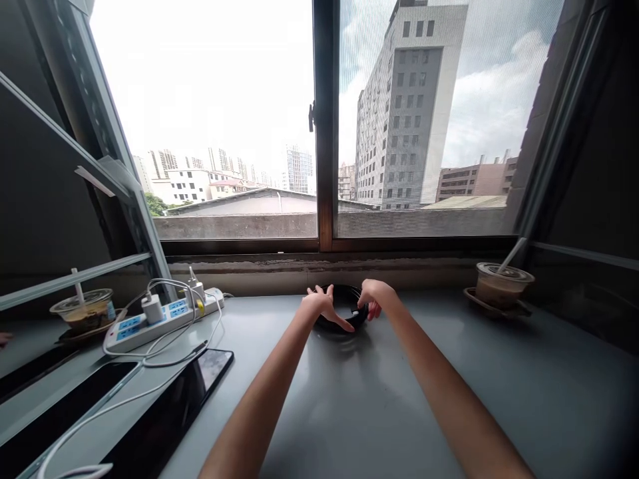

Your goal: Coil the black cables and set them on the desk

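A coil of black cable (344,291) lies on the grey tabletop close to the window wall, with a small connector end showing inside the ring. My left hand (320,306) rests over the coil's left side, its fingers spread and the thumb reaching across the near edge. On the opposite side, my right hand (375,297) has its fingers curled round the coil's right edge, close to the connector. Parts of the coil are hidden behind both hands.
A white power strip (164,319) with plugged-in chargers and a looping white cable (144,362) sits left. Near it lies a dark-screened tablet (184,399). Lidded drink cups stand left (84,309) and right (502,286). Another person's fingers (4,338) show at the left edge.
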The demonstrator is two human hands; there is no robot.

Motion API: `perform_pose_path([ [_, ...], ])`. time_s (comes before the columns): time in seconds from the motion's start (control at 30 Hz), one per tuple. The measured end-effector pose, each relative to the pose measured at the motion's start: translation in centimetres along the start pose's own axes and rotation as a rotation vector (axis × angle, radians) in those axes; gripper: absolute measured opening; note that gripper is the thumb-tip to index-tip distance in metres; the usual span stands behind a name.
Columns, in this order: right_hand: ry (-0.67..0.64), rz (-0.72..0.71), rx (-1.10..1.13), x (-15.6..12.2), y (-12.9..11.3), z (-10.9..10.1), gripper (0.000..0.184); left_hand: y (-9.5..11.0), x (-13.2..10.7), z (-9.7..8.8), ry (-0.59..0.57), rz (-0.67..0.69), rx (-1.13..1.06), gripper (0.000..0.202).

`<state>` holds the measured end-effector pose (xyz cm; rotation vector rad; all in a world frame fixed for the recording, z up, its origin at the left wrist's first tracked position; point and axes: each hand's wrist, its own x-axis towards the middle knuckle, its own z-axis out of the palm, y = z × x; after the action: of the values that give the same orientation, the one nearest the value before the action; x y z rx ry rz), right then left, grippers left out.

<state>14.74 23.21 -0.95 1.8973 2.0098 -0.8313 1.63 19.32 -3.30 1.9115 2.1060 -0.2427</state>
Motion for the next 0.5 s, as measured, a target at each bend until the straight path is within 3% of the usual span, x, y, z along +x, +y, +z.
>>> perform_pose_path([
  [0.13, 0.016, -0.007, 0.055, 0.5, 0.1, 0.1, 0.02, 0.6, -1.1, -0.7, 0.013, 0.096, 0.047, 0.137],
  [0.27, 0.025, -0.018, 0.108, 0.7, 0.3, 0.2, 0.019, 1.9, -2.8, -1.4, -0.034, 0.246, 0.07, 0.104],
  [0.5, 0.051, -0.05, 0.188, 1.0, 0.8, 0.2, 0.018, 4.4, -3.5, -0.3, -0.094, 0.308, 0.126, 0.048],
])
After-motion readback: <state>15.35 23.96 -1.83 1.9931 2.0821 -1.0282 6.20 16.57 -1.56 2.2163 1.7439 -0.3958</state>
